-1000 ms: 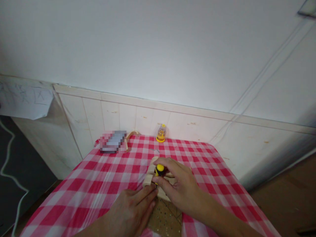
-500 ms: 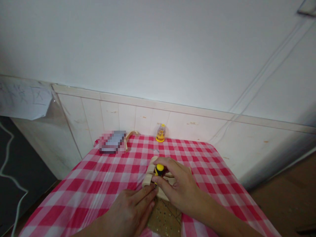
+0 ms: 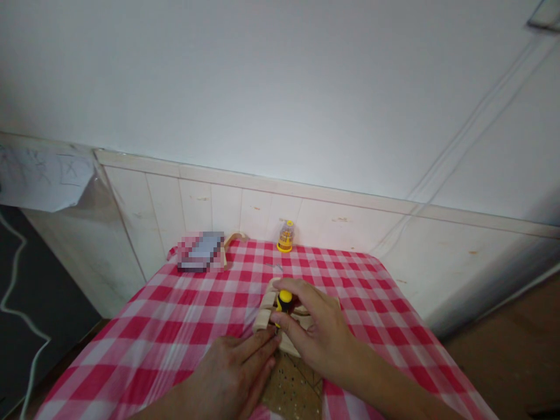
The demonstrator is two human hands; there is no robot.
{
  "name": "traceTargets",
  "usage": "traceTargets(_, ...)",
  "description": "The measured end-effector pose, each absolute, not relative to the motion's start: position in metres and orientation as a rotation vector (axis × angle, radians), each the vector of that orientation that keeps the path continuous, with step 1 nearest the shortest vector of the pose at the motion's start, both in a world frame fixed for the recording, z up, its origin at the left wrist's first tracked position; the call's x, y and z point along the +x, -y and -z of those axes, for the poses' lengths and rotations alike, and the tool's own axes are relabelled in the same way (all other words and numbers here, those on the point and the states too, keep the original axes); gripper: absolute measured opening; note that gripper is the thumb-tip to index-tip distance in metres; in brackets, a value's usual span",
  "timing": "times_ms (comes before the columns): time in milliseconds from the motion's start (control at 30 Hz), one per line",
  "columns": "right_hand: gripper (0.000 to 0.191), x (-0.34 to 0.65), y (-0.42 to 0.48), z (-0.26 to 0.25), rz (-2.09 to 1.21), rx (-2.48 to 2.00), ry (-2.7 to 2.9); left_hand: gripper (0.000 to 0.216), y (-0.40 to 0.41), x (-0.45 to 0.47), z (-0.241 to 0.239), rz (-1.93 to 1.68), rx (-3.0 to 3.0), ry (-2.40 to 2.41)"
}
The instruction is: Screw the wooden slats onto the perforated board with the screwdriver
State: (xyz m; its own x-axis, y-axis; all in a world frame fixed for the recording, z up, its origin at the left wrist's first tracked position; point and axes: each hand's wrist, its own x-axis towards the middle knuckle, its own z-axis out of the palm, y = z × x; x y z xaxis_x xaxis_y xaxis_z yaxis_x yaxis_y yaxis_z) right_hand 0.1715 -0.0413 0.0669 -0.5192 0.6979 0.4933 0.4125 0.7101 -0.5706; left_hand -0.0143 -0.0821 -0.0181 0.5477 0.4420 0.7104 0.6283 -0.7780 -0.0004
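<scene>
My right hand (image 3: 326, 329) is closed around a small yellow-and-black screwdriver (image 3: 285, 297), which stands nearly upright, its handle top showing between thumb and fingers. A pale wooden piece (image 3: 263, 318) with curved parts lies beneath, partly covered by both hands. My left hand (image 3: 234, 364) comes in from the lower left, fingers pressed together, the tips gripping the wooden piece's near edge beside the screwdriver's tip. Whether those fingertips also pinch a screw is too small to tell. Under the work lies a brown board (image 3: 294, 388) dotted with small holes or marks.
A red-and-white checked cloth (image 3: 175, 326) covers the table. At its back stand a clear-and-yellow bit case (image 3: 285, 237), a blurred-out flat device (image 3: 201, 251) and a curved wooden part (image 3: 234, 238). Small thin metal pieces (image 3: 275, 266) lie in front of the case. A wall (image 3: 341, 227) closes off the back.
The screwdriver's handle has turned or shifted very slightly in my right hand. Both hands otherwise keep their places; the whole view has drifted a touch.
</scene>
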Motion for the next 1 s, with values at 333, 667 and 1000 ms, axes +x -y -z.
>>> traceTargets(333, 0.027, 0.1702, 0.0414, -0.0705, -0.490, -0.804, 2.213, 0.030, 0.0822, -0.0146, 0.0213, 1.041, -2.528, 0.928)
traceTargets(667, 0.024, 0.1702, 0.0427, -0.0720, -0.475, -0.772, 2.202, 0.028, 0.0821, -0.0139, 0.0187, 1.049, -2.496, 0.879)
traceTargets(1000, 0.028, 0.1691, 0.0439, -0.0712, -0.443, -0.750, 2.194, 0.029, 0.0831, -0.0140, 0.0196, 1.071, -2.517, 0.889)
